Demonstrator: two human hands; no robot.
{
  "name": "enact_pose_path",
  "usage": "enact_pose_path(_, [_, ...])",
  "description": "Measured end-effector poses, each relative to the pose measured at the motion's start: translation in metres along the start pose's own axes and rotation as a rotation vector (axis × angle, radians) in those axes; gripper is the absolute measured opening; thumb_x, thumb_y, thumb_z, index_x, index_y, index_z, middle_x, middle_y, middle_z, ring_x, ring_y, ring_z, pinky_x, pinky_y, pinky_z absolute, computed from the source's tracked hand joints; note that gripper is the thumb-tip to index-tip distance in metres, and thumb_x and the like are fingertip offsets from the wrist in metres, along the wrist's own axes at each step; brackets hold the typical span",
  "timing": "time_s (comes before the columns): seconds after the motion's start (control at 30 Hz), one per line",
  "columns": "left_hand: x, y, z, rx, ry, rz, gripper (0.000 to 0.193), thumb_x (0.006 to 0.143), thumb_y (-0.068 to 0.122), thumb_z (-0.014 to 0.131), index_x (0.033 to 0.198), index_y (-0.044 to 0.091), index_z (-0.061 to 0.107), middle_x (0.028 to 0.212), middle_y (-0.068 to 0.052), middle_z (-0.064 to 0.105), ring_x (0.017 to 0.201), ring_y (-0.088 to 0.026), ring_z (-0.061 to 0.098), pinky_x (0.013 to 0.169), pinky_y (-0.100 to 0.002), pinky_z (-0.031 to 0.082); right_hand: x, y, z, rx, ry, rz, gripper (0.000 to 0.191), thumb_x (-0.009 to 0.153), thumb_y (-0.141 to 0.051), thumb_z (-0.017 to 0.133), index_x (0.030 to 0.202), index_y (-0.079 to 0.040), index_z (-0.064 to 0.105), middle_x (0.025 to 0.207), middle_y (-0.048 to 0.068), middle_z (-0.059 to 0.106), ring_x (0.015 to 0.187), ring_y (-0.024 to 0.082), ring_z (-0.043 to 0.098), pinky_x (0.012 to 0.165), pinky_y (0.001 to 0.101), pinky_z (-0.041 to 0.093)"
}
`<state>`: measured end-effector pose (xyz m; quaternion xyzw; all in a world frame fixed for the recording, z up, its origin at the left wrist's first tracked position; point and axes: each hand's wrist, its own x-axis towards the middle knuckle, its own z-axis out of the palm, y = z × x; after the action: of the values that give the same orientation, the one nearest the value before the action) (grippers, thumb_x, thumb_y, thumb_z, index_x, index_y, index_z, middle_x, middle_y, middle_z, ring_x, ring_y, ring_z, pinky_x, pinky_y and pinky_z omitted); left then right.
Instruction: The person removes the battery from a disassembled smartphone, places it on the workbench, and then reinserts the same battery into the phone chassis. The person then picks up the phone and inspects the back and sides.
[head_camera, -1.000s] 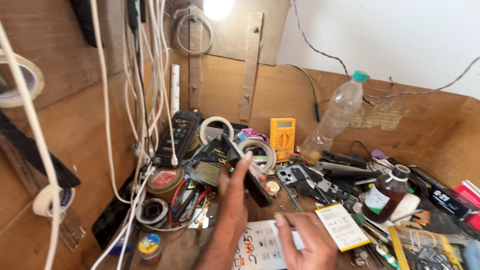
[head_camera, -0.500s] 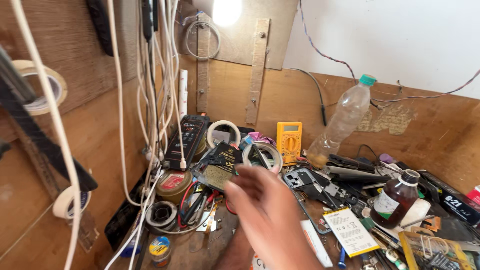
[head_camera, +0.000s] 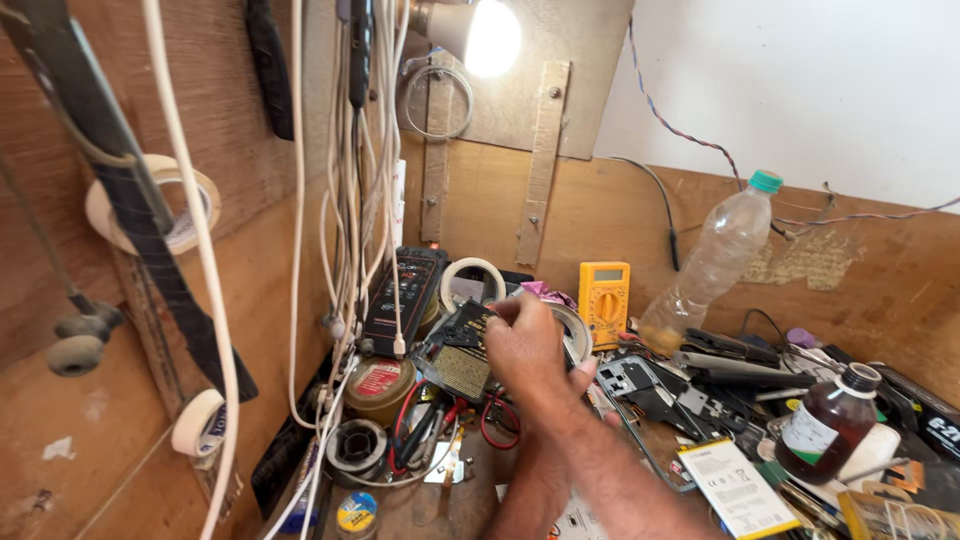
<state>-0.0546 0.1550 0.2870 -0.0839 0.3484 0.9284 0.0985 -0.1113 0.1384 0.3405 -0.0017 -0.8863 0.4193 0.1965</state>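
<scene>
My right hand (head_camera: 528, 348) reaches forward over the cluttered bench, its back towards me. The fingers are curled and pinched on the top edge of a dark circuit board (head_camera: 458, 368) with a gold perforated panel. My left forearm (head_camera: 522, 495) runs up beneath the right wrist, and the left hand itself is hidden under the right one. A white tape roll (head_camera: 473, 275) stands just behind the board. Red and black wires (head_camera: 492, 425) lie in front of it.
A yellow multimeter (head_camera: 604, 298) and a clear plastic bottle (head_camera: 712, 262) lean on the back wall. A brown bottle (head_camera: 826, 425), a flat battery (head_camera: 735, 485) and phone parts (head_camera: 650, 385) lie at right. Hanging cables (head_camera: 350, 200), a round tin (head_camera: 380, 385) and a solder spool (head_camera: 358, 447) crowd the left corner.
My right hand has left the paper near the front edge and moved forward to the circuit board. The camera has also moved closer and tilted up.
</scene>
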Motion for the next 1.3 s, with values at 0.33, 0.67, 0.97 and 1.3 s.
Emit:
enact_pose_path(0.33, [0.001,0.009,0.005,0.057,-0.021,0.014,0.044,0.08,0.034,0.081,0.11,0.014,0.057,0.083,-0.006,0.061,0.06,-0.021,0.063,0.05,-0.04,0.055,0.029,0.006,0.026,-0.35,-0.323,-0.624,0.04,0.068,0.007,0.067,0.108,0.009,0.062,0.107,0.03,0.066,0.106,0.045,0.063,0.093,0.0477,0.052])
enact_pose_path(0.67, [0.021,0.019,0.002,0.083,-0.036,0.015,0.048,0.079,0.037,0.08,0.113,0.013,0.056,0.085,-0.006,0.061,0.063,-0.02,0.064,0.052,-0.038,0.057,0.054,0.023,0.055,-0.517,-0.324,-0.624,0.024,0.072,0.003,0.069,0.096,0.005,0.067,0.105,0.028,0.067,0.108,0.044,0.061,0.099,0.0484,0.049])
enact_pose_path(0.97, [0.022,0.014,-0.006,0.093,-0.041,0.011,0.053,0.078,0.04,0.08,0.116,0.012,0.055,0.086,-0.006,0.061,0.065,-0.019,0.066,0.054,-0.037,0.058,0.061,0.027,0.059,-0.393,-0.338,-0.454,0.025,0.074,-0.015,0.084,0.091,0.002,0.076,0.091,0.025,0.072,0.092,0.041,0.071,0.085,0.0479,0.057])
enact_pose_path(1.3, [0.016,0.013,-0.012,0.089,-0.048,0.003,0.058,0.078,0.043,0.079,0.119,0.011,0.054,0.088,-0.007,0.061,0.067,-0.018,0.067,0.056,-0.036,0.06,0.064,-0.004,-0.083,0.24,-0.258,-0.1,0.032,0.075,-0.022,0.087,0.1,-0.004,0.081,0.081,0.006,0.079,0.068,0.013,0.069,0.062,0.0276,0.054])
